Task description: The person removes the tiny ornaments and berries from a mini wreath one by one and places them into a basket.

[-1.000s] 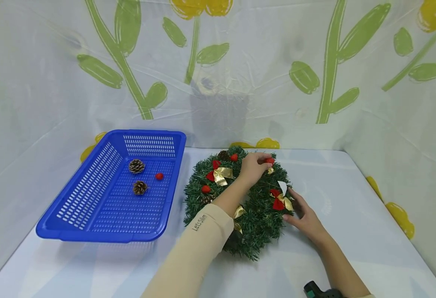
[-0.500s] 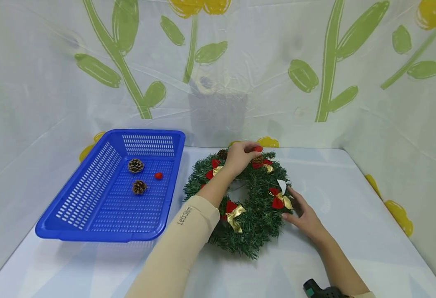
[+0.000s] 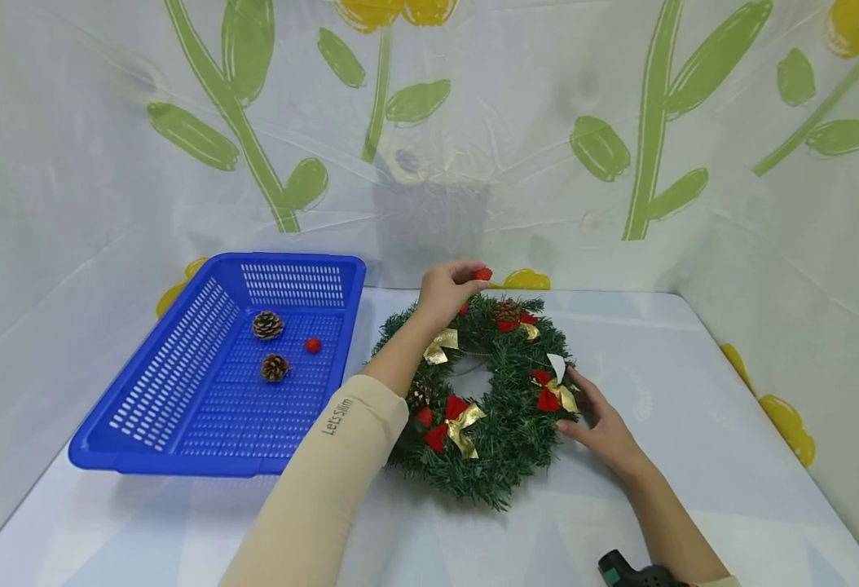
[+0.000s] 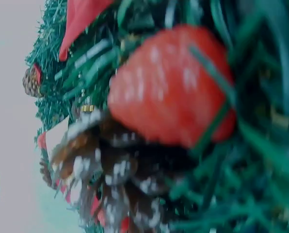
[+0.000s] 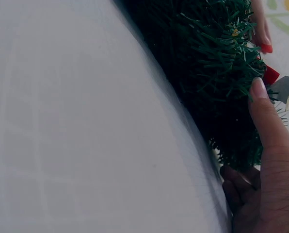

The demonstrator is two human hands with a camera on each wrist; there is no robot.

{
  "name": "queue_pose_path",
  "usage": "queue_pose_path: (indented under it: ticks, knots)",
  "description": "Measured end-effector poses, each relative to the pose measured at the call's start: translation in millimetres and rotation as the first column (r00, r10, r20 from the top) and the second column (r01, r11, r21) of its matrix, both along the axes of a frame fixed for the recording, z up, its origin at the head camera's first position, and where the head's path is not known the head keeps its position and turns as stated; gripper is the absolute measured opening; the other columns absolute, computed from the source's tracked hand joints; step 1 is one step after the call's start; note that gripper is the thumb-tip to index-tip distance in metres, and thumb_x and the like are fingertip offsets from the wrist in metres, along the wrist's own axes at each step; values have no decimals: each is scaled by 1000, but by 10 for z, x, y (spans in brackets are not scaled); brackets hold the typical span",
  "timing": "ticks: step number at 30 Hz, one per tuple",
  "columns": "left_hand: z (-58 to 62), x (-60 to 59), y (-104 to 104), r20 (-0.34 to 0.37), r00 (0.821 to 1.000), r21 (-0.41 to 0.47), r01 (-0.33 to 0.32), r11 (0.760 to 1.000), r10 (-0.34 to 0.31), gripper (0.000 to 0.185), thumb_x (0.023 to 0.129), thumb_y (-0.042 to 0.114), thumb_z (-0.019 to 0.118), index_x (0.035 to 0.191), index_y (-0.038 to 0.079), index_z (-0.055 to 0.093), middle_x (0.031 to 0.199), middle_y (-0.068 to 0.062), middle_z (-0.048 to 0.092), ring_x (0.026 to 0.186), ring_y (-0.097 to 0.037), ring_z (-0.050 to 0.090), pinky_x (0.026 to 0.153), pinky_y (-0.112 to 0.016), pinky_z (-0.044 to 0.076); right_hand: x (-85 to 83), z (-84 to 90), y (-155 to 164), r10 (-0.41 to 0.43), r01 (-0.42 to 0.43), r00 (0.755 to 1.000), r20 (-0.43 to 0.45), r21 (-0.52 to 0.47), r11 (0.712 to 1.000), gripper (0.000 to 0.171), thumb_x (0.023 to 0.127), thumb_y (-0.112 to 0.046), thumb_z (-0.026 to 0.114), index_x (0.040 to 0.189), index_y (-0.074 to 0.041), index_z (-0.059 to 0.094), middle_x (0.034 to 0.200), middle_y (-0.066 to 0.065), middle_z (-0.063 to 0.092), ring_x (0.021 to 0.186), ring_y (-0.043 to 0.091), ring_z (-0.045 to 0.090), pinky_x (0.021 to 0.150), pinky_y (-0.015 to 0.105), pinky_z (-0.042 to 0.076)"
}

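the white table point(image 3: 693, 456) carries a blue basket point(image 3: 180, 408) at its left edge and a green wreath point(image 3: 506, 448) near the middle. the right hand point(image 3: 601, 424) rests on the wreath's right rim, fingers loosely straight against the needles. the left hand point(image 3: 446, 289), lower on the greenery a second ago, now sits above the wreath's far edge, pinching a red berry point(image 3: 482, 274) that looks plucked free. two pinecones point(image 3: 268, 325) and another berry point(image 3: 314, 346) lie in the basket.

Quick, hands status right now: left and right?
Left hand: pinching a red berry above the wreath.
Right hand: fingers straight, resting against the wreath's outer edge.
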State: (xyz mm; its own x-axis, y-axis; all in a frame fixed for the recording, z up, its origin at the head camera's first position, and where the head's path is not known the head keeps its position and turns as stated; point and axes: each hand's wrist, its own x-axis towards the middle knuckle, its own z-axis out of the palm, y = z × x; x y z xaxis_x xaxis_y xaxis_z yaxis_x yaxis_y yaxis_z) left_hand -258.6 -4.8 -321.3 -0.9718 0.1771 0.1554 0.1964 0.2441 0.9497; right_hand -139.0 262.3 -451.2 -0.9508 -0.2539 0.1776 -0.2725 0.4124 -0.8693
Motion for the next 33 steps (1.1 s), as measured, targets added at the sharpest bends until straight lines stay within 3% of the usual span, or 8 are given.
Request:
queue_pose_path:
  ticks: [8,22,24,27,30,33]
  knots:
    - [96,-53,-161,-24,1000,-25,-11,1000,10,33,88,16,67,120,8,65,116,-9,66,106,-21,61,87,-30,50,-20,-3,37,0,0,1000,5,14,1000,80,87,-8,67,152,-13,20,153,24,20,116,-13,35,96,1,25]
    - [224,-189,-654,-54,994,-38,-99,994,97,31,89,11,66,119,3,64,116,-15,65,107,-24,61,91,-33,48,-1,-11,-7,15,-15,1000,-21,-16,1000,80,86,-3,66,151,-10,20,152,25,21,114,-14,38,96,2,27]
    - [242,-203,-732,-58,993,-55,-110,992,107,31,89,12,66,119,3,64,116,-15,65,108,-24,60,91,-33,48,-4,-9,-10,9,-9,1000,-14,-11,1000,80,86,-4,66,152,-11,20,152,25,21,118,-7,40,96,2,26]
    - [263,-214,-848,-54,991,-70,-127,989,123,32,89,12,66,120,2,64,117,-16,65,109,-25,60,91,-34,48,-17,-6,-12,12,-12,1000,-7,-13,1000,80,86,-4,66,152,-11,20,153,24,19,131,19,39,97,1,25]
    - [283,-222,-956,-57,989,-79,-142,987,138,33,90,12,66,121,1,63,118,-17,64,109,-26,59,91,-34,47,-24,-7,-10,20,-20,1000,1,-21,1000,81,86,-3,66,152,-9,19,154,24,17,134,43,29,96,0,24]
    - [320,-221,-1052,-65,987,-92,-156,983,150,33,90,12,65,120,0,62,119,-18,63,109,-27,59,92,-34,47,-16,-3,-7,18,-18,1000,7,-22,1000,81,86,-3,66,152,-9,19,154,24,17,134,40,31,96,0,24]
